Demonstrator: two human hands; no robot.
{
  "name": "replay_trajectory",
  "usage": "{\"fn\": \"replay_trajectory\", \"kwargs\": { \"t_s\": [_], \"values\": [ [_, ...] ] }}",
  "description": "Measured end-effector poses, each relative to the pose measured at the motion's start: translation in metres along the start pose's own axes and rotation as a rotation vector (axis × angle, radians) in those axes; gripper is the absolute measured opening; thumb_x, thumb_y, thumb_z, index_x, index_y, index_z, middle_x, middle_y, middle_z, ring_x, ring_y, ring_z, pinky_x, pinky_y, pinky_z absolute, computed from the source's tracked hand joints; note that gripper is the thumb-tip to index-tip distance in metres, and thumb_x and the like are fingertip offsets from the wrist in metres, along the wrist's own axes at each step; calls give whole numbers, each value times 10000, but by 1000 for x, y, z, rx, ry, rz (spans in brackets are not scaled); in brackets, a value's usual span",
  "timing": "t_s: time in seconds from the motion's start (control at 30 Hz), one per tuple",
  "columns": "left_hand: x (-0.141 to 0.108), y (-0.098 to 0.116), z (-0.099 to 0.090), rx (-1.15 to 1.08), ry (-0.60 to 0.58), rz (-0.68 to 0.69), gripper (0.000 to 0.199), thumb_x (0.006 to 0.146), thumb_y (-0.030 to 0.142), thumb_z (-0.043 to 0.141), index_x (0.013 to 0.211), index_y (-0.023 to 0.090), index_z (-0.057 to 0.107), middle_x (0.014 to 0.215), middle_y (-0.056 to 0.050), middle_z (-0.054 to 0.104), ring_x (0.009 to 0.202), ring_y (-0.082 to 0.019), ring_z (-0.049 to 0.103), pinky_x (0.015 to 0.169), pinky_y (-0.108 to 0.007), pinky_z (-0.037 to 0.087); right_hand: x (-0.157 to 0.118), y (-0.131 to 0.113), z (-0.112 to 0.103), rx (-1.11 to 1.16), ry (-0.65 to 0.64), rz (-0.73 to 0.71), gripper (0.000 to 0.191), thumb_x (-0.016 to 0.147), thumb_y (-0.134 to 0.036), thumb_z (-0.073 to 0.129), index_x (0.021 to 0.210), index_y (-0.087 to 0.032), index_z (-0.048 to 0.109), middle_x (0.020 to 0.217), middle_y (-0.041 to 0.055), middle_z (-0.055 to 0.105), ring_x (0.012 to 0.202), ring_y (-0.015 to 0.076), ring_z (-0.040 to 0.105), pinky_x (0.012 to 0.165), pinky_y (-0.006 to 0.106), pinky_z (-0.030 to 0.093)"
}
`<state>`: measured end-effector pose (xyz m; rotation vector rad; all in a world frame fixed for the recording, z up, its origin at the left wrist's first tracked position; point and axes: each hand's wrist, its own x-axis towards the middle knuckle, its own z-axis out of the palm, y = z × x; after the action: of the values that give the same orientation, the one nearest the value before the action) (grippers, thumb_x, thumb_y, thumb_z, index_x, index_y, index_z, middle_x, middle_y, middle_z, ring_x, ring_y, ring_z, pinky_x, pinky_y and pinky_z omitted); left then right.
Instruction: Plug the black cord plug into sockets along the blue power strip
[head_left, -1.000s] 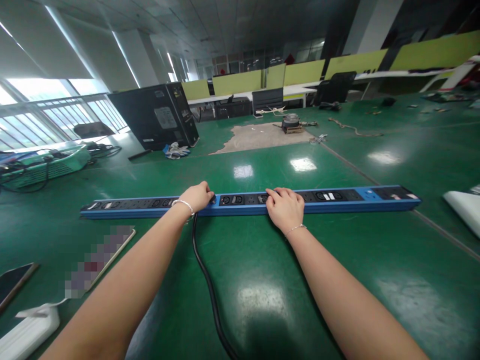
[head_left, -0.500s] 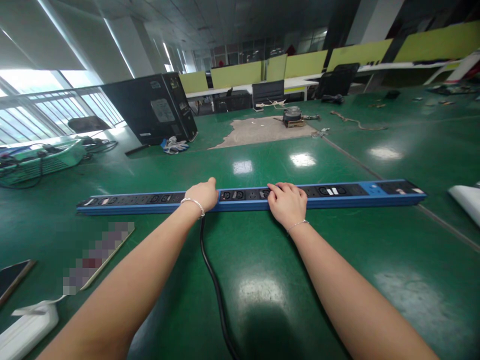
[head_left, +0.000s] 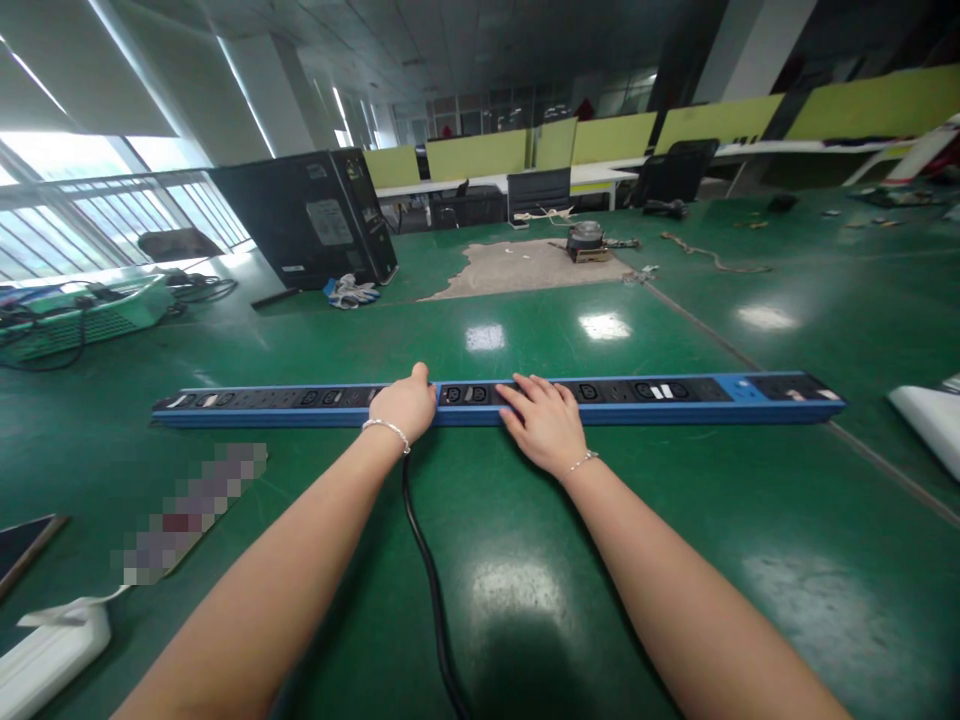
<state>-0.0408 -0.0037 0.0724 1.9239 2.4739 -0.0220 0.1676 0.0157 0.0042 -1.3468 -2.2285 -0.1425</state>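
A long blue power strip (head_left: 630,415) with a black socket face lies across the green table. My left hand (head_left: 403,405) is closed over the strip just left of its middle, thumb up. From under that hand a black power cord (head_left: 427,560) runs down towards me; its end is hidden in my fingers, so I cannot see how it meets the sockets. On the strip, right of centre, rests my right hand (head_left: 544,420), fingers spread and lying over the sockets, gripping nothing. Bare sockets show between the two hands.
To the left are a white power bank-like block (head_left: 56,650), a phone-like slab (head_left: 26,550) and a blurred-out flat item (head_left: 195,515). Further back stand a green basket (head_left: 90,320) of cables, a black computer case (head_left: 307,220), gloves (head_left: 351,291) and a round metal object (head_left: 585,238).
My right hand has slid left along the strip and its fingers have spread. The strip's right end has dropped slightly in view. My left hand stays in place on the cord.
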Motion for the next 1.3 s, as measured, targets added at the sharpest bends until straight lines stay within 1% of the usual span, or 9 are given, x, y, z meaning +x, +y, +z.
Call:
{"fn": "replay_trajectory", "kwargs": {
  "t_s": [0.3,0.4,0.47,0.57,0.67,0.77,0.87,0.97,1.3],
  "values": [
    [-9,4,5,-91,66,-74,286,893,365,350,1074,177,468,877,-154,695,848,-292,671,707,-382,484,0,-2,5,-42,-32,-20,338,897,-406,471,1219,-401,572,1334,-11,528,1248,226,404,1006,414,280],
    [-17,5,-14,-147,139,-114,284,896,366,345,1066,183,479,867,-145,694,839,-286,670,718,-385,484,1,-3,5,-41,-31,-20,334,896,-409,473,1215,-404,575,1331,-16,530,1245,222,408,1003,410,289],
    [-20,-1,-34,-202,254,-121,303,896,404,342,1063,194,485,883,-137,692,845,-283,666,731,-387,483,1,-3,4,-38,-32,-18,331,897,-407,474,1211,-404,578,1329,-17,532,1244,222,411,1003,411,291],
    [-16,-23,-55,-246,374,-123,314,885,426,359,1057,208,505,940,-125,690,900,-281,653,769,-385,480,0,-3,4,-38,-31,-17,336,895,-404,478,1216,-395,578,1330,-10,532,1244,227,412,1002,415,294],
    [-1,-62,-52,-231,306,-244,333,845,437,422,1033,190,543,964,-140,690,945,-301,639,788,-390,479,0,-3,4,-40,-27,-23,337,893,-404,485,1215,-391,580,1326,-5,536,1240,230,417,995,415,300],
    [13,-101,-29,-199,157,-257,376,828,455,432,1007,160,581,1000,-161,685,983,-302,627,822,-376,471,0,-3,4,-43,-18,-31,336,892,-404,485,1214,-389,582,1322,-3,540,1238,230,421,991,411,303],
    [19,-123,-8,-161,85,-268,397,822,472,426,1002,166,602,1027,-156,682,1007,-299,618,837,-372,467,0,-2,5,-45,-15,-35,337,894,-404,482,1217,-389,580,1321,-1,540,1236,228,422,986,408,308],
    [19,-127,-2,-139,82,-288,398,820,476,421,1011,176,599,1026,-151,682,1005,-297,619,821,-367,472,0,-2,5,-48,-13,-38,338,897,-410,476,1217,-389,579,1321,0,540,1237,230,422,984,409,310],
    [24,-121,-5,-14,13,-218,376,823,466,404,1013,188,572,1052,-153,674,995,-301,624,796,-378,478,0,-3,3,-68,-22,-44,335,899,-402,473,1215,-385,581,1320,3,540,1238,236,427,974,413,320]
  ]
}}
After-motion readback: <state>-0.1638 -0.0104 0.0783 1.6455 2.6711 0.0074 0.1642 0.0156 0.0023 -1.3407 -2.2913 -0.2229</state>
